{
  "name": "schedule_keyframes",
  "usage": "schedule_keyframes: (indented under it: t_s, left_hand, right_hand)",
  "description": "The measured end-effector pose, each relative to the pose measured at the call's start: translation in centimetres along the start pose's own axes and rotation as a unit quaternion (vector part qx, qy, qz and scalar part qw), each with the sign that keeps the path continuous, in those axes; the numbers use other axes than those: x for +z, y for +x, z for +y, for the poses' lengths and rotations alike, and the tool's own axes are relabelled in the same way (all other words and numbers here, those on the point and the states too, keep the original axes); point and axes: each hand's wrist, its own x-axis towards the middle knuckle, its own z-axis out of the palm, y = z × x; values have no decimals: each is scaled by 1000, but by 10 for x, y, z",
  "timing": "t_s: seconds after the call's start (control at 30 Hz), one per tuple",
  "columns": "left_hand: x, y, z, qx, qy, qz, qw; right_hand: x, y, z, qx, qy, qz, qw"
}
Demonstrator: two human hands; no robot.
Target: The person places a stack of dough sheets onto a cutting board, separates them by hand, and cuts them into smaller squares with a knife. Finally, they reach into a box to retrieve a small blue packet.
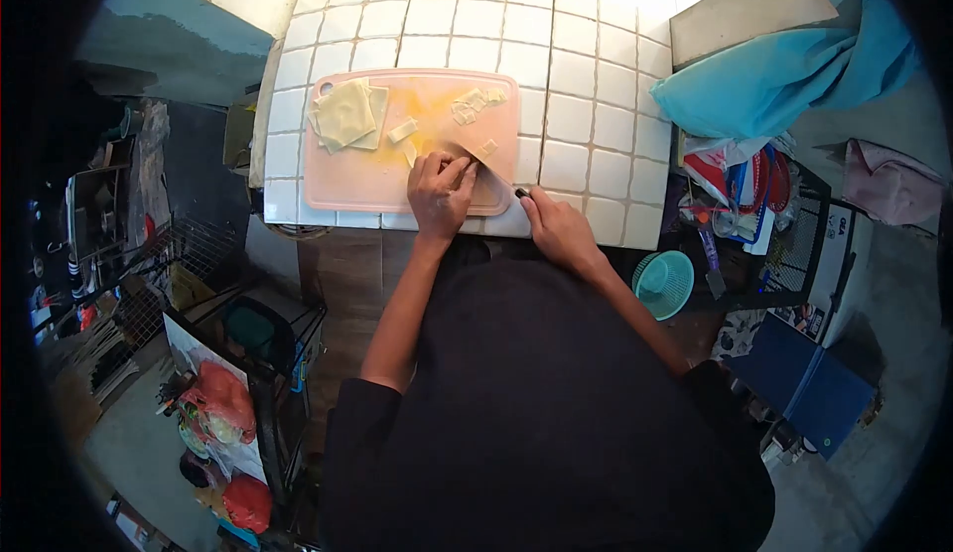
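Note:
On a pink cutting board my right hand grips a knife by its dark handle. The blade slants up and left across the board and is blurred near its tip. My left hand is closed, fingertips pressed down on the board right beside the blade; what lies under them is hidden. A thin pale strip shows by its fingers. Farther left lies a stack of thin, pale yellow square sheets. A short cut piece sits mid-board, small cut pieces at the upper right.
The board rests on a white tiled counter. Blue cloth hangs at the counter's right. Below it are a turquoise plastic basket and a rack of packets. At lower left, red plastic bags lie on a small table.

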Motion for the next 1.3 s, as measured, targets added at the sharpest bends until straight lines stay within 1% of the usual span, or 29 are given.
schedule_keyframes:
  t_s: [0.17,0.23,0.27,0.37,0.43,0.47,0.53,0.63,0.7,0.77,0.83,0.9,0.97,1.03,1.13,1.3]
  left_hand:
    - [1,0,-1,-2,-7,13,1000]
    - [0,4,0,-3,-8,18,1000]
    - [-1,1,2,-4,-11,14,1000]
    - [1,2,-2,2,-6,13,1000]
    - [3,5,0,4,-6,11,1000]
    - [4,7,2,6,-7,3,1000]
    - [6,11,4,14,-5,0,1000]
    - [0,10,7,13,4,-4,1000]
    - [-11,1,5,18,32,28,999]
    - [-16,-8,2,11,44,13,999]
    - [-16,-11,1,4,57,0,998]
    - [-14,-10,1,-6,36,-3,999]
    - [-10,-7,-3,3,30,1,1000]
    - [-8,-6,-4,13,22,4,1000]
    - [-7,-3,-4,29,9,12,999]
    - [-5,-6,-6,20,4,14,1000]
  right_hand:
    - [-1,-4,6,-19,-13,15,1000]
    - [-5,-14,8,17,7,-14,1000]
    - [-4,-13,6,18,7,-15,1000]
    - [-7,4,3,-16,-22,14,1000]
    - [-5,11,16,-21,66,44,997]
    - [-5,12,20,-23,67,46,996]
    - [-7,12,25,-39,126,53,990]
    - [-10,8,20,-44,121,29,991]
    - [1,5,19,-47,122,26,991]
    - [4,0,17,-46,119,23,992]
    - [4,-2,13,-23,107,-4,994]
    - [4,-3,12,-25,107,-5,994]
    - [4,-3,10,-27,107,-4,994]
    - [3,-3,9,-16,68,1,998]
    - [3,-3,6,-20,54,1,998]
    - [2,-5,3,-10,8,-1,1000]
